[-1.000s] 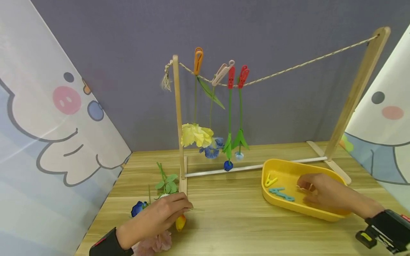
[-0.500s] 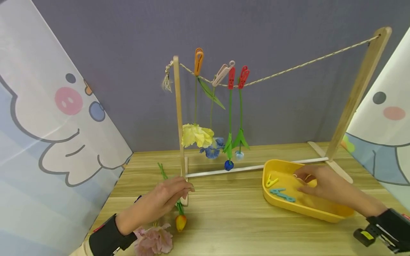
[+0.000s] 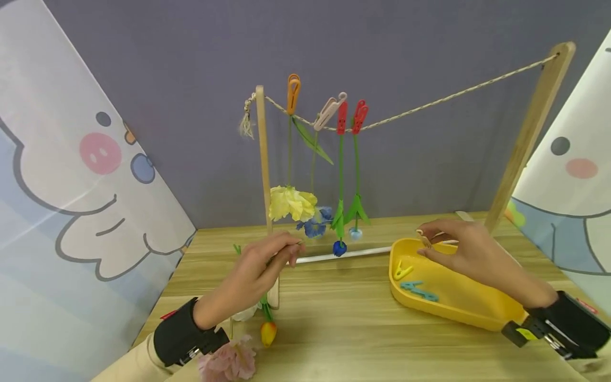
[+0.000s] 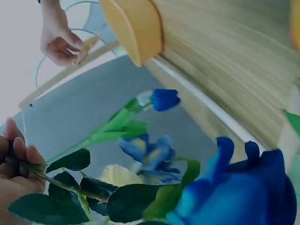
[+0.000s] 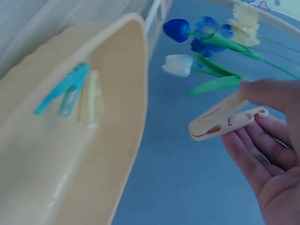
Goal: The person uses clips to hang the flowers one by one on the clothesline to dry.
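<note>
Left wrist view: with blue rose (image 4: 243, 194) pinched by left hand (image 3: 258, 268), clothespin (image 5: 218, 110) by right hand (image 3: 470, 252), hanging tulips (image 4: 165, 100) could be snagged by leaves (image 4: 133, 201).

The left hand (image 3: 258, 270) is pinching between thumb (image 3: 275, 268) and curled fingers (image 3: 276, 243), its wrist (image 3: 208, 309) slanting up from the lower left. The right hand (image 3: 470, 249) is pinching too, its thumb opposing bent fingers that are pointing leftward; both hands are hovering well apart.
</note>
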### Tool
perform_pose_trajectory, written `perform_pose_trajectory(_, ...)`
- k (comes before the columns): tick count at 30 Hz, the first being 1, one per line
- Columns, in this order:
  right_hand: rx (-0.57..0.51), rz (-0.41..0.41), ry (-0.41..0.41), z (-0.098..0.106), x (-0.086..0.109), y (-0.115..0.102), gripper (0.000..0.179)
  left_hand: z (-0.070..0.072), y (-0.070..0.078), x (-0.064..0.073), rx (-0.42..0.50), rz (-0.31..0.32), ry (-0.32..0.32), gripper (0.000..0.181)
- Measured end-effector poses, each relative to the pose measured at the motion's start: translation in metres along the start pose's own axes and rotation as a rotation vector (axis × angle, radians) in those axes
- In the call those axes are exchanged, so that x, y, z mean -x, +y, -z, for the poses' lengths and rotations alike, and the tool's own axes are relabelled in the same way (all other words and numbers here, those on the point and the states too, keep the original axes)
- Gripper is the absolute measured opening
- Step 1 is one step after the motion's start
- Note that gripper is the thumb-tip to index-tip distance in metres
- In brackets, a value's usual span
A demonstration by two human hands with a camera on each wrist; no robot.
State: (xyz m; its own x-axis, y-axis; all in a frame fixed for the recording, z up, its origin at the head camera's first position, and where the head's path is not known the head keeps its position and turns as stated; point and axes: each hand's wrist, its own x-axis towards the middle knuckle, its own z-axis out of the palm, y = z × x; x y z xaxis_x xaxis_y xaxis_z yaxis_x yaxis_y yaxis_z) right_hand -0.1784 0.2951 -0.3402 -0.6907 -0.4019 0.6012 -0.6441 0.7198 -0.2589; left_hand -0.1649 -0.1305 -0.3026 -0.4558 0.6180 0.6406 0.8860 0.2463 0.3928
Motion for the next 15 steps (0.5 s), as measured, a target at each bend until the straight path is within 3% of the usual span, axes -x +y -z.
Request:
perform_pose_trajectory(4, 0.005, -0.006, 0.064, 0.002, -0.01, -0.006, 0.042, -0.005, 0.005, -0.015, 0.054, -0.009, 0.036, 0.026)
perform_pose_trajectory(11, -0.019, 0.026, 0.204, 0.006, -0.032, -0.015, 0.044, -0.026, 0.008, -0.039, 0.348, 0.032, 0.106, 0.023)
perform_pose_trajectory(15, -0.076, 0.051, 0.217, 0.011, -0.049, -0.023, 0.041, -0.041, 0.004, -0.054, 0.429, 0.028, 0.182, 0.021)
